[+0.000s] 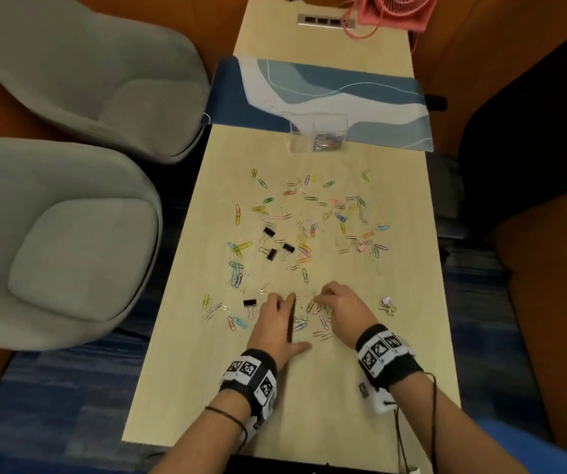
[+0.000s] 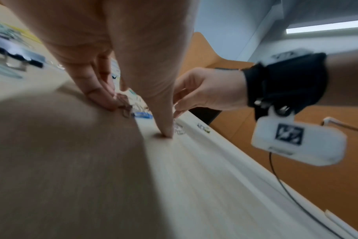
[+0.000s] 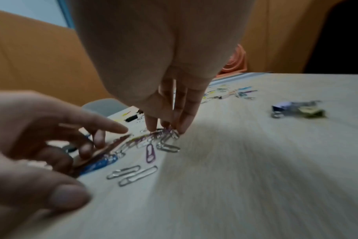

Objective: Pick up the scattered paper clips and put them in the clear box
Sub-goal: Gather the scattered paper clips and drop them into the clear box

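The left hand (image 1: 277,323) lies on the counter (image 1: 309,405) with fingers fairly straight and spread, fingertips and thumb tip down on the surface, holding nothing that the views show. Just to its right, the right hand (image 1: 340,311) has its fingers bunched downward onto a small heap of clips (image 3: 165,137), raking or pinching them together; the right wrist view shows fingertips touching the heap, but whether any clip is truly held I cannot tell. The two hands stand close, with a loose cluster of clips between them.

Left of the left hand lie a black binder clip (image 1: 250,304) and a few more paper clips (image 1: 215,307). Well beyond both hands spreads the main scatter (image 1: 309,220), many coloured and plain clips with three more binder clips (image 1: 277,244) mixed in. To the right of the right hand sits a small separate group (image 1: 388,304).

The box (image 1: 318,133) stands far ahead of the hands, past the scatter, at the edge of a blue mat (image 1: 360,94). It holds only a small pile in one bottom corner.

My judgement: the work is at an early stage. A small share is in the box; most clips are still on the counter. The step in hand looks like gathering a near batch for one carry. Left to do: lift this heap, drop it in, then clear the left group, the right group and the wide middle field, leaving out the binder clips if they do not count.
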`<state>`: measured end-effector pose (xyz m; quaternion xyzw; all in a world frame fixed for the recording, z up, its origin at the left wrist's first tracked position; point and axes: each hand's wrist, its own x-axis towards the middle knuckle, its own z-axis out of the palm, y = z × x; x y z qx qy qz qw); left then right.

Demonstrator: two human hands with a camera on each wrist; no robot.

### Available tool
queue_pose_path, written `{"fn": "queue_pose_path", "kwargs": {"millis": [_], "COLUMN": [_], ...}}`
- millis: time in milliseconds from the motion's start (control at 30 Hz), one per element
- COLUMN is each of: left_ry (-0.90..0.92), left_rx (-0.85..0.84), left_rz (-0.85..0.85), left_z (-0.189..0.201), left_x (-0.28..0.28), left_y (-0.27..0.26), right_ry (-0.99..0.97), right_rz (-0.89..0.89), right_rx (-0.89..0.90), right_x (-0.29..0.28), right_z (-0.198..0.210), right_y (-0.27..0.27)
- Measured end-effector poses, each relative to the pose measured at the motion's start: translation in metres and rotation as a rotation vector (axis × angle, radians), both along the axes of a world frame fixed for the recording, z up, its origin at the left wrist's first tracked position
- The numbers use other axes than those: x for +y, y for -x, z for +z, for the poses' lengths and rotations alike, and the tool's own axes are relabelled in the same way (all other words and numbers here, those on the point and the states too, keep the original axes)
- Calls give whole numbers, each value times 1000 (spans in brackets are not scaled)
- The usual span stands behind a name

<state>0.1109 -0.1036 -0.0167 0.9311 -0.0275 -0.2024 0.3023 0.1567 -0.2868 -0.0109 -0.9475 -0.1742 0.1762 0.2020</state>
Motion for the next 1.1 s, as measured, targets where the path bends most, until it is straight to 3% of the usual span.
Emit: {"fn": "queue_pose_path", "kwargs": {"millis": [167, 333, 533, 833, 1100], "left_ry": [44, 71, 2, -58, -180], "left_rx": [-113, -154, -169, -167, -239], "left_rz": [19, -16, -95, -143, -305], "left_z": [-4, -6, 0, 2, -10], "left_x": [-13, -19, -15, -5, 1], "left_y": [2, -5, -11, -21, -5], "right_ry": [-116, -42, -96, 253, 423], "right_rz": [-331, -412, -506, -72, 116], "right_rx": [55, 197, 146, -51, -84], "right_x": [-25, -24, -6, 25, 24], "right_z": [11, 7, 2, 6, 3], "right_y": [30, 58, 61, 47, 50]}}
